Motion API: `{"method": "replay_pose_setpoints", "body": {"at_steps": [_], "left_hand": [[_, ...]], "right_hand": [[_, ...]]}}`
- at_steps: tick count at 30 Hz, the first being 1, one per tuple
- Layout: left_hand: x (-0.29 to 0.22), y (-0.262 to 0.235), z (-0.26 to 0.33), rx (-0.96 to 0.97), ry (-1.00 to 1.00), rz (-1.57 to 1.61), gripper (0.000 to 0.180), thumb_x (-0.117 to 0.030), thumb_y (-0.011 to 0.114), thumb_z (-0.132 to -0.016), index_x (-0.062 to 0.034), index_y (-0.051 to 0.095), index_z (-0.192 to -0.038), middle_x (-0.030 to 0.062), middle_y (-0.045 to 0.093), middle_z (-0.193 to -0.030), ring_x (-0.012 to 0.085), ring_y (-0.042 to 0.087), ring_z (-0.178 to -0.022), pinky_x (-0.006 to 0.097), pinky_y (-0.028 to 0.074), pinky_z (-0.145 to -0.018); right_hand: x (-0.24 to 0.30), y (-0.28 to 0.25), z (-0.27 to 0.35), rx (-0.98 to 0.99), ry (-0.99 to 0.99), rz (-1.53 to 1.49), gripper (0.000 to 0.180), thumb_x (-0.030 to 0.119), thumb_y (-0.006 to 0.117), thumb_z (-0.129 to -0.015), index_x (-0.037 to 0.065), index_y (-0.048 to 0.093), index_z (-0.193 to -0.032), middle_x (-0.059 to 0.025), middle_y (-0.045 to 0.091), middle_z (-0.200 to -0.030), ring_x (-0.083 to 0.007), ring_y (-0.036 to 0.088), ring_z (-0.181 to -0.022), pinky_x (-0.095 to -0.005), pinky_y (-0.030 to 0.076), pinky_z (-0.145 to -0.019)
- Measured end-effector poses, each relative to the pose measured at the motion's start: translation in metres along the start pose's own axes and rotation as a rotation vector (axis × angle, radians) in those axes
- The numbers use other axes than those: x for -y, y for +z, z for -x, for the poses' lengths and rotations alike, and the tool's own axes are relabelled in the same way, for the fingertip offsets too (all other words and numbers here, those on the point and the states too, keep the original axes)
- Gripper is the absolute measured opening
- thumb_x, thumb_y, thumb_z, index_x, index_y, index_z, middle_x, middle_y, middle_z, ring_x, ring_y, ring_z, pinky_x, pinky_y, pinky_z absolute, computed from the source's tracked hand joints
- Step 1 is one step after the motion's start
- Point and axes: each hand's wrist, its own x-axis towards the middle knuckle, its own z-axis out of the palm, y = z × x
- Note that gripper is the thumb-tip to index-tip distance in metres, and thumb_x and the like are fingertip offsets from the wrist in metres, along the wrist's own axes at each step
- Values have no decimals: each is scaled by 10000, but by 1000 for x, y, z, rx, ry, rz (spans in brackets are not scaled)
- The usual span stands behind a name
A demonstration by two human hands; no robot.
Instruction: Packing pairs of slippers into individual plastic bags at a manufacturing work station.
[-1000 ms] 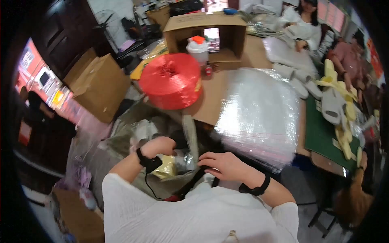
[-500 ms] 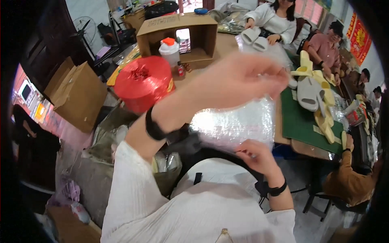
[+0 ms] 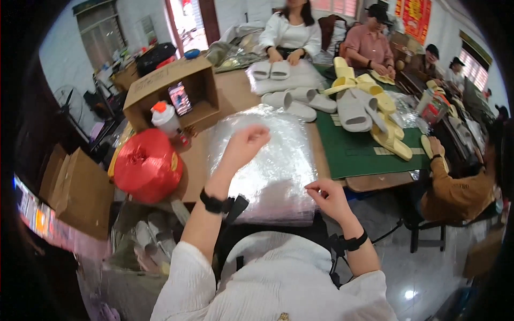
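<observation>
A pile of clear plastic bags lies on the table in front of me. Above its left half is my left hand, its fingers drawn together and slightly blurred; I cannot make out anything between them. At the pile's right edge my right hand has thumb and forefinger pinched, and whatever they may hold is too small to tell. Just beyond the pile lie several loose grey slide slippers. To the right, more grey slippers and yellow slippers are heaped on a green mat.
At the left stand a large red twine roll, a white bottle with an orange cap and an open cardboard box with a phone. Across the table a person in white touches grey slippers. Other people sit at the right.
My left hand has drawn back from the far right to above the bag pile. My right hand stays pinched beside it. The view has turned right, showing more of the slippers.
</observation>
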Motion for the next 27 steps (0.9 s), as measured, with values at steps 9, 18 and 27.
{"method": "replay_pose_setpoints", "body": {"at_steps": [9, 18, 27], "left_hand": [[102, 29, 86, 16, 92, -480, 475, -282, 771, -755, -20, 626, -1124, 268, 577, -1284, 481, 486, -1244, 499, 404, -1065], [118, 34, 93, -32, 123, -465, 537, -319, 755, -780, -43, 611, -1219, 219, 517, -1384, 437, 407, -1333, 489, 355, -1088], [109, 30, 95, -53, 97, -491, 539, -342, 748, -800, -64, 613, -1241, 182, 523, -1384, 409, 435, -1312, 498, 370, -1062]], "right_hand": [[-114, -48, -73, -425, 90, 151, 128, 116, 679, -852, 24, 699, -940, -95, 673, -863, -195, 645, -779, -311, 511, -699], [-158, -15, -225, -230, 198, 500, 409, 283, 719, -779, 57, 681, -1117, -153, 644, -1112, -329, 593, -1051, -428, 488, -918], [-200, 10, -323, -164, 377, 786, 568, 368, 749, -751, -18, 614, -1145, -202, 564, -1240, -387, 484, -1204, -472, 438, -1005]]}}
